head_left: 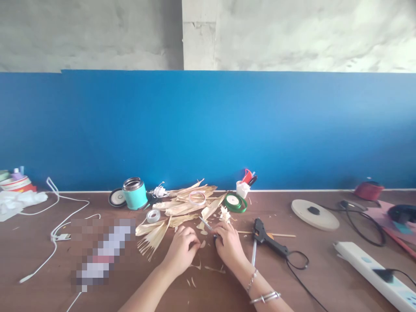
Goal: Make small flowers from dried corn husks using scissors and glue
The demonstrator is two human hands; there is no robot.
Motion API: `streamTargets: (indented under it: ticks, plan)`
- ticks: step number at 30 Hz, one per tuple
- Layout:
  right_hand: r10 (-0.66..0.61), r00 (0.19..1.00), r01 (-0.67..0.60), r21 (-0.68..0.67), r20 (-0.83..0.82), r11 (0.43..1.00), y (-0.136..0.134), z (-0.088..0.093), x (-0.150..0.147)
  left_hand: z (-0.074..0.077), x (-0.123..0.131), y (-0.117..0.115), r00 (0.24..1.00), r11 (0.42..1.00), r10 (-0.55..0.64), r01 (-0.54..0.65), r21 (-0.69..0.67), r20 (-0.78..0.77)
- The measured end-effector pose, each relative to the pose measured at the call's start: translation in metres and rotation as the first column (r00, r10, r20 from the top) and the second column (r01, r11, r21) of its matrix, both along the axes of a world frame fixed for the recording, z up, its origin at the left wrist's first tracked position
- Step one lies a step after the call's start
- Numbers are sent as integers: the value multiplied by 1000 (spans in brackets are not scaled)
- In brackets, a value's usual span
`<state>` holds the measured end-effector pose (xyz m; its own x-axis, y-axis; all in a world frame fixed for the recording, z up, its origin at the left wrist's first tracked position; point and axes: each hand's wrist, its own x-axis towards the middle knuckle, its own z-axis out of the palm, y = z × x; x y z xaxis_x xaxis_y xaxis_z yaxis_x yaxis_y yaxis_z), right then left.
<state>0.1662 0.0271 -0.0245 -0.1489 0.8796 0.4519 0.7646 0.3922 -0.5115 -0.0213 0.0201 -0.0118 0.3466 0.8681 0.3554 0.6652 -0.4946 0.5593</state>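
Bracelets (264, 297) ring the person's right wrist (244, 268); the right hand (228, 240) curls around scissors (205, 223). The left hand (182, 248) bends inward beside a scrap (203, 244); whether it pinches anything cannot be told. Husks (178, 209) lie at its twelve o'clock on the worktop (208, 292), a glue gun (272, 245) at the right hand's three.

Our left hand (184, 246) points toward one o'clock, thumb (194, 249) and forefinger (195, 239) drawn together. Our right hand (227, 242) points toward eleven o'clock, knuckles up, fingers (222, 230) curled.
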Motion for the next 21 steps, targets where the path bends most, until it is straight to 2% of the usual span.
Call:
streamTargets:
  ticks: [6,11,16,18,21]
  plan:
    - [-13,1000,13,-11,24,1000,-2,3,0,3,-5,5,996,999,38,-34,-42,85]
    - [0,1000,0,-19,1,1000,-3,6,1,8,-16,10,970,995,85,-71,-71,229]
    - [-54,998,53,-20,-28,998,-3,11,5,16,-36,18,877,959,284,-249,-139,388]
    - [-93,995,93,-15,-29,996,-3,12,7,17,-44,22,866,945,323,-316,-82,383]
    - [-140,990,140,-6,-32,990,-2,13,10,14,-55,28,879,881,402,-447,152,255]
